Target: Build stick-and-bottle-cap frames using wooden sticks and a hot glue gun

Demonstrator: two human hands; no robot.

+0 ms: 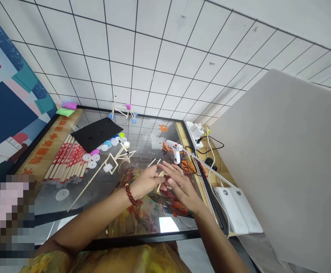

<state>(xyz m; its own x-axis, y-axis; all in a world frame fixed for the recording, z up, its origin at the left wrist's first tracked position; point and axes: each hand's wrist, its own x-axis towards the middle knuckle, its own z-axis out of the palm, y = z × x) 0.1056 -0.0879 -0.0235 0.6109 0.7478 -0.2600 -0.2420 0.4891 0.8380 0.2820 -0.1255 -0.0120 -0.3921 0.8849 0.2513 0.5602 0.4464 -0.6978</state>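
Note:
My left hand [147,181], with a beaded bracelet at the wrist, is closed around a few short wooden sticks [159,185]. Against them rests my right hand [184,185], its fingers stretched out over the stick tops. Two more pale sticks [152,162] show just beyond the left fingers. Pliers [165,200] with red handles lie beneath my hands on the glass tabletop. A white glue gun [175,148] is beyond my right hand. To the left sits a wooden stick frame [120,156] with a long stick reaching toward me.
Packaged chopsticks [68,161], a black sheet [95,133] and several plastic caps [107,144] occupy the left side. A small stick model [122,110] stands at the back. Cables and white power banks [234,210] line the right, beside a large pale panel [290,159]. A blurred patch covers the lower left.

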